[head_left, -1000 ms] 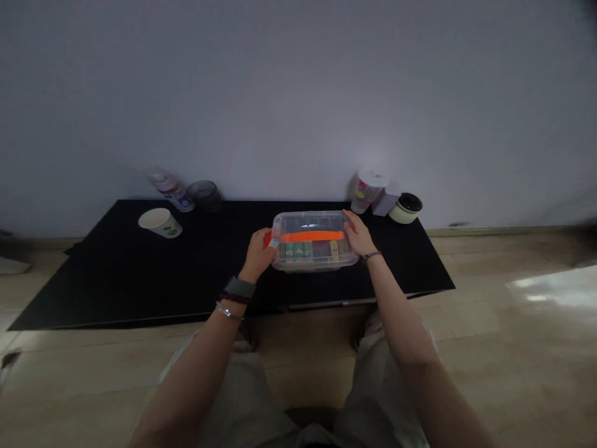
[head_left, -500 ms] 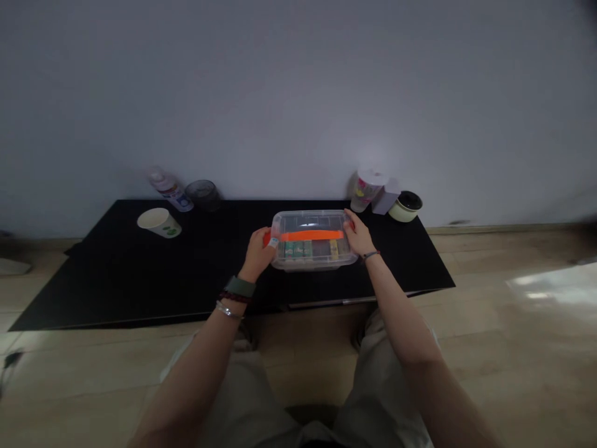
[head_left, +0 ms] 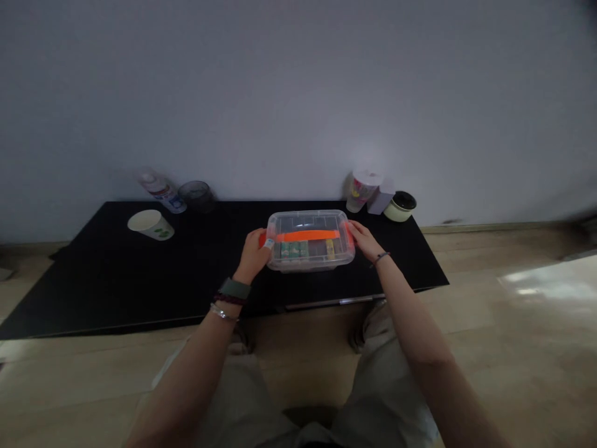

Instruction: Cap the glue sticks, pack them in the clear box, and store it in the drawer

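Note:
In front of me on the black table is a clear plastic storage box [head_left: 311, 256] with its lid on. An orange handle [head_left: 308, 236] lies flat across the lid, and small green and yellow packs show through the plastic. My left hand [head_left: 253, 252] is closed around the box's left end, thumb on the rim by an orange latch. At the opposite end, my right hand [head_left: 366, 241] holds the side by the right orange latch [head_left: 348, 236]; its fingertips are partly hidden.
On the left of the black table [head_left: 196, 267] are a paper cup [head_left: 152, 224], a white spray bottle [head_left: 162, 190] and a dark glass bowl [head_left: 198, 196]. Back right stand a patterned plastic cup [head_left: 361, 191], a pale box [head_left: 381, 197] and a cream pot [head_left: 400, 207]. A wall rises behind.
My right hand has shifted from the box's back right corner down along its right side, uncovering the orange latch. My left hand keeps its hold. The whole view has shifted slightly.

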A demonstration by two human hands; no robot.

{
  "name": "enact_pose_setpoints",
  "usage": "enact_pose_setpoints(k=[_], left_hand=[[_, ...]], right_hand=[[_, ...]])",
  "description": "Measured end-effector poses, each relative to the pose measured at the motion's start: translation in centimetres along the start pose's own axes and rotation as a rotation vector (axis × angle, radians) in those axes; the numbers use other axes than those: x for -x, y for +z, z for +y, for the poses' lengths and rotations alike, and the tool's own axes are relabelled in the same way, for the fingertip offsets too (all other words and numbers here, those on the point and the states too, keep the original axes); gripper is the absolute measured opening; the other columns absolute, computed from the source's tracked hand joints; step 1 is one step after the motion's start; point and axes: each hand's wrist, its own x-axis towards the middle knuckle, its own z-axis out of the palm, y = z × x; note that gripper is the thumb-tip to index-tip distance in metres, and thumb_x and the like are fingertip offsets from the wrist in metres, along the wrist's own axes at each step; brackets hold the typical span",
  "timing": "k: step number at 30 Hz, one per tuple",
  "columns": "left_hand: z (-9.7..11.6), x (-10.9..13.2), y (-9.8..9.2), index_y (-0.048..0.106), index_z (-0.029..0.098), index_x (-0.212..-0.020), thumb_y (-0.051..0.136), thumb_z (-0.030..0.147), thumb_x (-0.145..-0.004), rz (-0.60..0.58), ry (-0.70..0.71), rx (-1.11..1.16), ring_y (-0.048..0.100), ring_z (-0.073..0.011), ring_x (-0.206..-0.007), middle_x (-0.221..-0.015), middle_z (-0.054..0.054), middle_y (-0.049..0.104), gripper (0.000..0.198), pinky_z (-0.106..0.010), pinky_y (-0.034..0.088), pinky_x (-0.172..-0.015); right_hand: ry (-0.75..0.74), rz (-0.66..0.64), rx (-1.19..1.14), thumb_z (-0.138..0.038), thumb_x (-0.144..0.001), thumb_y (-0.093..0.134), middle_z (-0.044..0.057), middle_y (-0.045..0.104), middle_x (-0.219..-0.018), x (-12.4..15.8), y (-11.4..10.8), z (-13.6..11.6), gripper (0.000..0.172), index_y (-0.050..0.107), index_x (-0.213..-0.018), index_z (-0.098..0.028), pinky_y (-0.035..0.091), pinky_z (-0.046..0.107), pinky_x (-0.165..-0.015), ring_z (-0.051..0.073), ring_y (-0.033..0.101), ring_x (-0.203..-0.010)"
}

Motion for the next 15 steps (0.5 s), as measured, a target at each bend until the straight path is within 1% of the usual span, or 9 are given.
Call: enact_pose_setpoints(k=[3, 7, 11, 15], left_hand=[[0.10, -0.01, 0.00, 0.065, 0.015, -0.104, 0.054, 0.023, -0.076, 0.002, 0.008, -0.015, 0.057, -0.0290, -0.116, -0.119, -0.013, 0.063, 0.031, -0.048, 0.042, -0.108], [0.23, 0.05, -0.09, 0.065, 0.013, -0.105, 0.054, 0.029, -0.079, 0.000, 0.000, -0.023, 0.057, -0.0300, -0.115, -0.118, -0.015, 0.062, 0.033, -0.047, 0.043, -0.106], [0.23, 0.12, -0.24, 0.064, 0.017, -0.106, 0.057, 0.033, -0.078, 0.014, -0.017, 0.005, 0.056, -0.0288, -0.116, -0.119, -0.012, 0.062, 0.033, -0.046, 0.042, -0.107], [0.39, 0.20, -0.42, 0.064, 0.018, -0.105, 0.058, 0.038, -0.078, 0.024, -0.037, 0.064, 0.056, -0.0295, -0.116, -0.119, -0.011, 0.063, 0.034, -0.047, 0.041, -0.108]], right_hand=[[0.032, 0.010, -0.048, -0.061, -0.080, 0.064, 0.004, 0.069, -0.100, 0.53, 0.13, -0.18, 0.048, 0.066, -0.109, -0.023, 0.055, 0.032, -0.075, 0.018, 0.063, -0.088], [0.047, 0.010, -0.174, -0.063, -0.077, 0.066, 0.002, 0.068, -0.092, 0.67, 0.62, 0.00, 0.048, 0.065, -0.106, -0.025, 0.052, 0.027, -0.066, 0.015, 0.060, -0.078], [0.043, -0.033, -0.234, -0.060, -0.073, 0.072, -0.001, 0.066, -0.088, 0.64, 0.40, 0.06, 0.048, 0.063, -0.106, -0.026, 0.050, 0.025, -0.063, 0.012, 0.058, -0.072], [0.043, -0.044, -0.190, -0.056, -0.074, 0.073, -0.002, 0.065, -0.085, 0.56, -0.17, 0.09, 0.043, 0.062, -0.103, -0.026, 0.050, 0.023, -0.062, 0.011, 0.058, -0.070]])
